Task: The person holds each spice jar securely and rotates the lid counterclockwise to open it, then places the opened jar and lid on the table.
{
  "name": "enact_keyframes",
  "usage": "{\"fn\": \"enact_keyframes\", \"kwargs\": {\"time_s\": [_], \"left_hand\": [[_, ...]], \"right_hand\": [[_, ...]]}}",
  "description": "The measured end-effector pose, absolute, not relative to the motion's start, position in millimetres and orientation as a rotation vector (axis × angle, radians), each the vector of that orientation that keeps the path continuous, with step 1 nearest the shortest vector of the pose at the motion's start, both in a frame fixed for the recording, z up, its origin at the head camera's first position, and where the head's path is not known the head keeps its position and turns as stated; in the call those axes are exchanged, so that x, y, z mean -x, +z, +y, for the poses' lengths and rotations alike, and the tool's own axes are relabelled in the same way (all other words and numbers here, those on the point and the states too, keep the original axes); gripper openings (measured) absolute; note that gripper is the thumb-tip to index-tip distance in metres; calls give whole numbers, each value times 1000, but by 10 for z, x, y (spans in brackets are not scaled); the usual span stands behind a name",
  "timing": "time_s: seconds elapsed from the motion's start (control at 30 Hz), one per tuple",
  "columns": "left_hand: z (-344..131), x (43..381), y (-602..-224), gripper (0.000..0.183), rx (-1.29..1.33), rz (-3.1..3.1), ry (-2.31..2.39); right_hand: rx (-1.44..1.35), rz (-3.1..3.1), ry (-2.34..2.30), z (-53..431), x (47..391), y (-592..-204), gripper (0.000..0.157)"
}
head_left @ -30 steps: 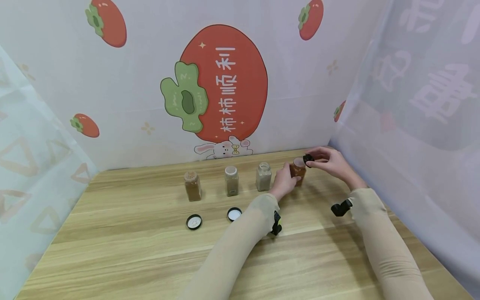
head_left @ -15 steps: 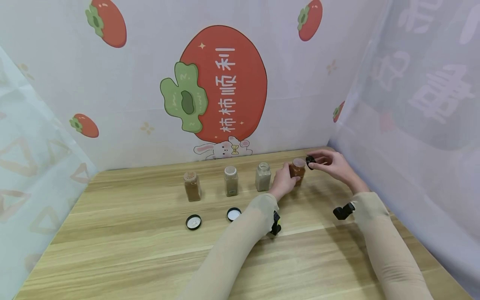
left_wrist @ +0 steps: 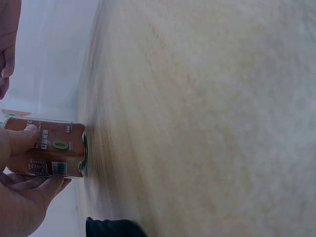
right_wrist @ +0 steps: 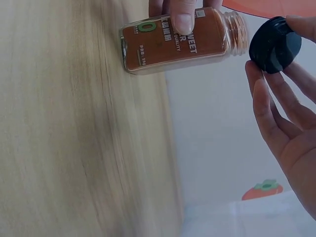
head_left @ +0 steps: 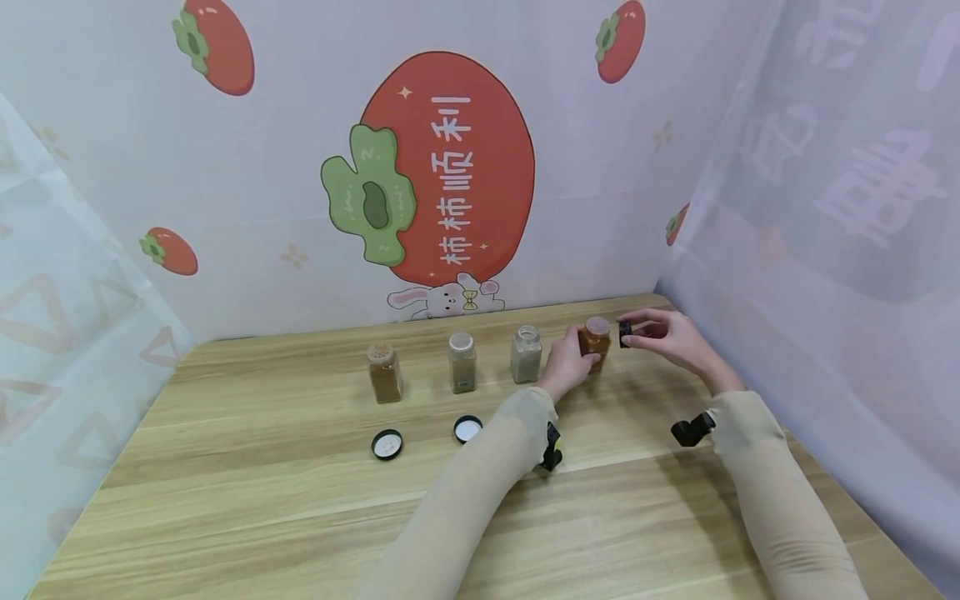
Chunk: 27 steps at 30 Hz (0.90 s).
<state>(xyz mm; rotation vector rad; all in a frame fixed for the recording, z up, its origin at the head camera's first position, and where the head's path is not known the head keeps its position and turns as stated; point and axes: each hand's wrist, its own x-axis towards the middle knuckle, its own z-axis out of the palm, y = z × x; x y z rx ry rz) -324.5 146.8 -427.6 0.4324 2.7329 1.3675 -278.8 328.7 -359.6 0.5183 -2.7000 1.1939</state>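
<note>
A glass spice jar [head_left: 597, 337] of red-brown powder stands upright at the back right of the table. My left hand [head_left: 567, 364] grips it from the left side, thumb across its label in the left wrist view. The jar's threaded neck [right_wrist: 238, 32] is bare in the right wrist view. Just right of the neck, my right hand [head_left: 671, 337] pinches a black screw cap [right_wrist: 274, 45] between thumb and fingertips. The cap is apart from the jar and tilted on its side in the head view.
Left of my hands stand three more uncapped jars: one of pale powder [head_left: 527, 357], one greyish [head_left: 462, 364], one brown [head_left: 386, 375]. Two black caps, a left one [head_left: 387, 445] and a right one [head_left: 468, 428], lie upturned in front. A printed cloth [head_left: 600, 167] hangs behind the table.
My right hand has drawn the cap slightly right and down, away from the jar's mouth, turning it on edge. The left hand keeps its hold on the jar, which stays in place.
</note>
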Motion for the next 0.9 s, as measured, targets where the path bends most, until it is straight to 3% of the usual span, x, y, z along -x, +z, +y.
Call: {"fn": "enact_keyframes", "kwargs": {"time_s": [0.9], "left_hand": [[1465,3255,-4277,45,-440,2741,1357]], "right_hand": [[-515,-2753,1228,3417,2883,-3802,43]]}}
